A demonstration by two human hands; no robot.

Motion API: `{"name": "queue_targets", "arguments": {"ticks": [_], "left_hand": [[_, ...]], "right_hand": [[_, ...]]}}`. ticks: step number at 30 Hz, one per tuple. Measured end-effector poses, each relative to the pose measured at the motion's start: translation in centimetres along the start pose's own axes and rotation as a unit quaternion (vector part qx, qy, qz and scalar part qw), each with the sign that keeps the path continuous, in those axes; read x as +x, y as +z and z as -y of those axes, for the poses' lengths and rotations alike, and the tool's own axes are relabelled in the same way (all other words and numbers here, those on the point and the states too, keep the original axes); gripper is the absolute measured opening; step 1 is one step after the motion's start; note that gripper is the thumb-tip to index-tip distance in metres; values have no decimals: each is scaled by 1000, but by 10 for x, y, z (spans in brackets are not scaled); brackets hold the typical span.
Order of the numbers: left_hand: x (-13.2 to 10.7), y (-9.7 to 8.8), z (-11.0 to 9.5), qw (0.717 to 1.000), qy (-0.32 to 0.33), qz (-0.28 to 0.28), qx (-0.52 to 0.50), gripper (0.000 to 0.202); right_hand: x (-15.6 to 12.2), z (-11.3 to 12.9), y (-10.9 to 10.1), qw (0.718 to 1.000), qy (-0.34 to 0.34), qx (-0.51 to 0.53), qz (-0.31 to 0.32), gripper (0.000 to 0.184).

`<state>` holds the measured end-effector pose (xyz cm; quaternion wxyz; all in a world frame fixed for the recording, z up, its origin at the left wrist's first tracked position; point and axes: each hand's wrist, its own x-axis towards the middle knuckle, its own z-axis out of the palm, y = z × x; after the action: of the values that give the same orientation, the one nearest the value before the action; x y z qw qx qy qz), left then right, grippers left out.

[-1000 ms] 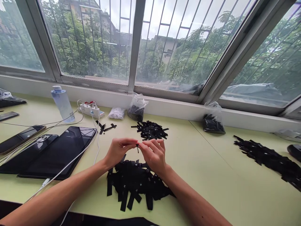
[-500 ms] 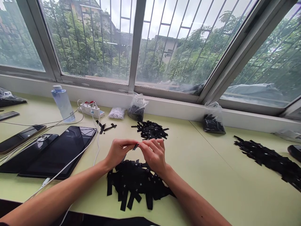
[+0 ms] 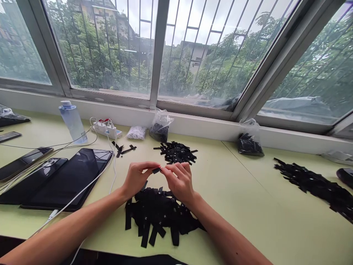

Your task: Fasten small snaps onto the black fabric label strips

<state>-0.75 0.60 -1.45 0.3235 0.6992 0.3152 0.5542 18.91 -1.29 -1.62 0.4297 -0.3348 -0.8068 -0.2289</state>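
A small black fabric strip [image 3: 156, 170] is pinched between the thumb and fingertips of my left hand [image 3: 137, 178]. My right hand [image 3: 179, 181] has its fingertips closed at the strip's right end, touching it. Both hands meet above the near edge of a heap of black fabric labels [image 3: 157, 213], several of which show a small white "M". Just beyond my fingers lies a second, smaller pile of black strips [image 3: 178, 152]. Part of the held strip is hidden by my fingers.
Tablets [image 3: 74, 176], phones and white cables cover the left side, with a water bottle [image 3: 73, 123] and a power strip [image 3: 106, 129] behind. Clear bags of black pieces [image 3: 159, 130] [image 3: 250, 143] stand by the window. Another black label heap [image 3: 314, 184] lies far right.
The strip has turned slightly and more of its flat black face shows by my left fingertips. Both hands have shifted a little to the left; the piles look the same.
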Motion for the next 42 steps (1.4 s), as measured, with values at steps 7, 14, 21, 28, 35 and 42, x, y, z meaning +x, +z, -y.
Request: {"name": "queue_targets", "arguments": {"ticks": [7, 14, 21, 28, 35, 42], "left_hand": [[1, 0, 1, 1000, -7, -10, 5, 12], [1, 0, 1, 1000, -14, 10, 8, 12], [1, -1, 4, 999, -24, 29, -7, 14], [2, -2, 5, 998, -22, 51, -6, 16], [3, -2, 5, 999, -7, 40, 15, 13], [3, -1, 1, 998, 11, 19, 54, 11]], "right_hand": [[2, 1, -1, 1000, 0, 8, 2, 24], [2, 0, 0, 1000, 13, 9, 15, 23], [1, 0, 3, 999, 29, 19, 12, 18], [0, 0, 5, 997, 71, 36, 22, 11], [1, 4, 5, 993, 100, 56, 15, 8], [3, 7, 7, 987, 136, 87, 15, 10]]}}
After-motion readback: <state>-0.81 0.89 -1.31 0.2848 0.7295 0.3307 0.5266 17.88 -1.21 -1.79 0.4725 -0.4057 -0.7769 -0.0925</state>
